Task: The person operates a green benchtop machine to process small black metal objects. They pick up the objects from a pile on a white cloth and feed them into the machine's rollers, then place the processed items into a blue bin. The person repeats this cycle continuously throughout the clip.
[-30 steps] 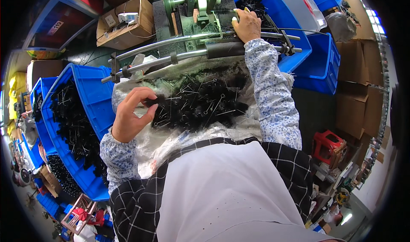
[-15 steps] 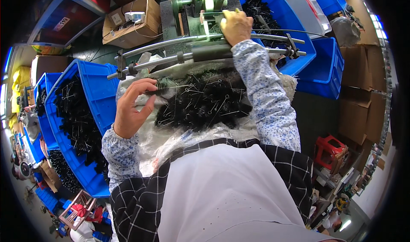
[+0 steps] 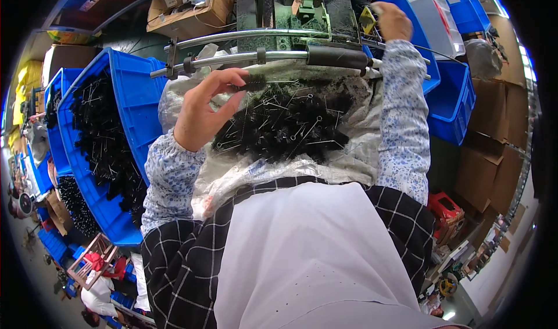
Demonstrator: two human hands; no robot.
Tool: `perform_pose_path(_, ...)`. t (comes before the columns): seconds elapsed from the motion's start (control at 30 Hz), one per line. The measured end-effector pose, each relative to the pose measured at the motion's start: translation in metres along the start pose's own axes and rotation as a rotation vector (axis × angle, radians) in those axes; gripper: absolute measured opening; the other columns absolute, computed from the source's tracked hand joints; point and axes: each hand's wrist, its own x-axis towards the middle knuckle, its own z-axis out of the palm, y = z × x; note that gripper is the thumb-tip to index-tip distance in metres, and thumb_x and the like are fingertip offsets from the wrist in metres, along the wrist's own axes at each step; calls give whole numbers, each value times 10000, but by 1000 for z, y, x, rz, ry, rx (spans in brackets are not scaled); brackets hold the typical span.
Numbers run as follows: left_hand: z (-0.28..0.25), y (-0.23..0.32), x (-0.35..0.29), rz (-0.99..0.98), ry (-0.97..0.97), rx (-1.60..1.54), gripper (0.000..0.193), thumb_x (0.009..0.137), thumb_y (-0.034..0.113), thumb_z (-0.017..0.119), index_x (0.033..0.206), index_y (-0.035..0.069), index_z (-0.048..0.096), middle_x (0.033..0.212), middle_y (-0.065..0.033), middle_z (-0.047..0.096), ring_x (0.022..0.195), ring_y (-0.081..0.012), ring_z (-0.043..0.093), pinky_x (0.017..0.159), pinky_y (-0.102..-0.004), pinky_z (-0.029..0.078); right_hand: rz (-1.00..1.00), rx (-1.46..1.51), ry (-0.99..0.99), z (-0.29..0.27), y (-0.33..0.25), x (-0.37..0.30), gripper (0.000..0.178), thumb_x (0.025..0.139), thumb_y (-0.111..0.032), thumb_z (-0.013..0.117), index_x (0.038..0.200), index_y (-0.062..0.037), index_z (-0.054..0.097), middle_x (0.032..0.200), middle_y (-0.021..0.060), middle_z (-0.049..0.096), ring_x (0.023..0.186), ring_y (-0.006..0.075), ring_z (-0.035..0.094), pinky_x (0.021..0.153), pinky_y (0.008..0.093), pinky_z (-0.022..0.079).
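Observation:
My left hand pinches a small black bristle brush between thumb and fingers; its thin wire stem points right. Below it, a heap of similar black brushes with looped wire ends lies on a whitish plastic sack over my lap. My right hand is stretched to the far right with fingers curled, beside a yellow piece and above a blue bin. What its fingertips hold, if anything, I cannot make out. A greenish metal machine stands ahead, between the hands.
Metal rails with a dark padded sleeve cross in front of the machine. A large blue bin full of black brushes stands at left. A cardboard box sits back left, and another blue bin at right.
My right hand has left the machine and moved right, over beside the blue bin. My left hand has risen slightly and moved right, toward the rails, with the brush. The head view has shifted a little.

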Motion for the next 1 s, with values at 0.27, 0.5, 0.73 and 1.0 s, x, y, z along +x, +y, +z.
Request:
perform_pose_path(0.27,53,-14,26,57,144,-32,256,787,-36,610,1025,14,531,1048,-115,611,926,-174,616,812,-270,477,-156,796,-595,-88,-126,-107,349,841,-363,549,1092,-127,605,966,138,634,865,300,609,784,393,468)
perform_pose_path(0.5,24,-17,-21,-168,-31,284,274,802,94,621,1058,33,541,935,-133,593,815,-245,592,748,-340,472,-117,500,-237,-53,-124,-79,234,834,-147,590,1065,-114,612,938,78,639,860,205,622,715,313,497)
perform_pose_path(0.73,29,-44,-64,-442,-446,454,218,871,255,522,1025,112,579,879,-188,564,817,-349,575,723,-404,464,-87,116,29,5,-81,-36,234,816,-185,565,1039,-172,634,869,56,627,827,247,611,722,372,493)
perform_pose_path(1.0,33,-49,-67,-377,-313,522,158,820,203,587,901,70,565,859,-176,522,796,-356,556,707,-406,455,-116,199,52,21,-76,-33,263,784,-150,570,1035,-173,647,860,81,641,823,245,625,721,361,504)
